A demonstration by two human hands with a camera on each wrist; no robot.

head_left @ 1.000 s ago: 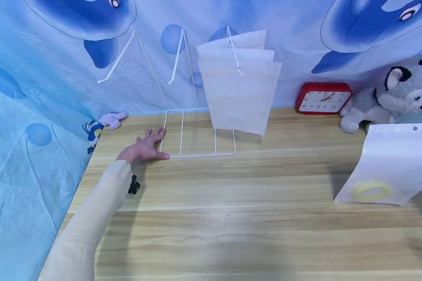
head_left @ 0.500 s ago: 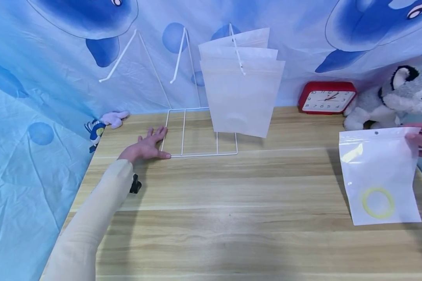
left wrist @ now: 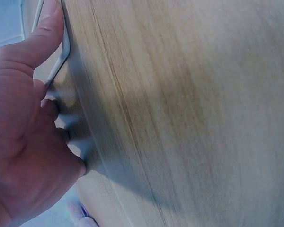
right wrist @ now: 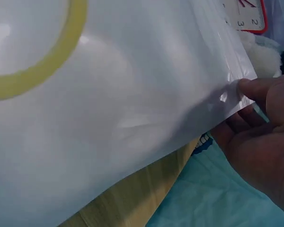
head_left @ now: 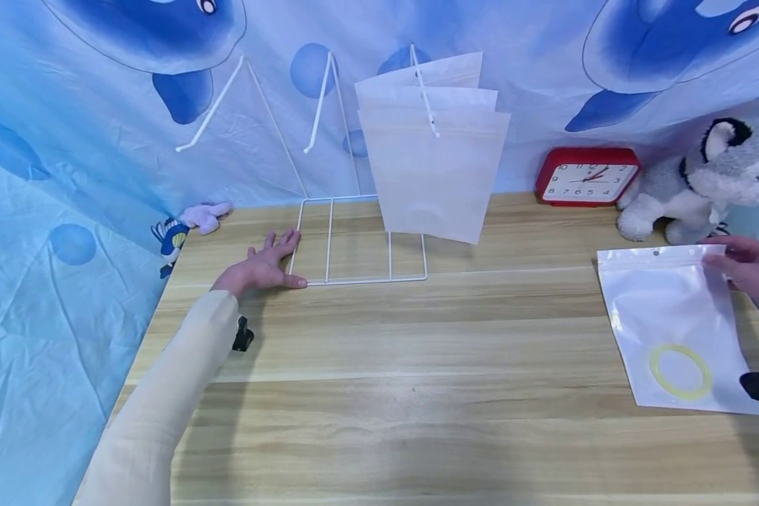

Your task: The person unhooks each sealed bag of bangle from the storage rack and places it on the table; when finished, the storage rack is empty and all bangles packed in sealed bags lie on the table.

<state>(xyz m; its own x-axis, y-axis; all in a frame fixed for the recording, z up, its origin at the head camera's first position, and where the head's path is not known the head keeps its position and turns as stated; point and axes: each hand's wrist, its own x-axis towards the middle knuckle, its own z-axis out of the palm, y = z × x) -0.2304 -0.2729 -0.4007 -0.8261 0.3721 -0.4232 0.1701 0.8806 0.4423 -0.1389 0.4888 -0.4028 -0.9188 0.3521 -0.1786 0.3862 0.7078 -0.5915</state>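
My right hand (head_left: 755,270) pinches the top right corner of a white zip bag (head_left: 660,309), thumb in front and fingers behind. A yellow ring (head_left: 681,372) shows on the bag's lower part; in the right wrist view, the ring (right wrist: 40,68) is cut off by the frame. With fingers spread, my left hand (head_left: 262,267) rests on the left end of a white wire rack (head_left: 360,282). Its thumb lies along the wire in the left wrist view. More white bags (head_left: 436,161) hang from the rack's right hook, overlapping one another.
Two other hooks (head_left: 319,102) of the rack carry nothing. A red clock (head_left: 587,176) and a grey-and-white plush dog (head_left: 702,176) stand at the back right. Small plush toys (head_left: 205,216) lie at the back left corner. A blue dolphin-print cloth (head_left: 512,42) hangs behind the wooden table (head_left: 354,393).
My right hand has come into view from the right with the white bag, which has turned flatter toward the camera and shifted slightly down. The left hand stays on the rack.
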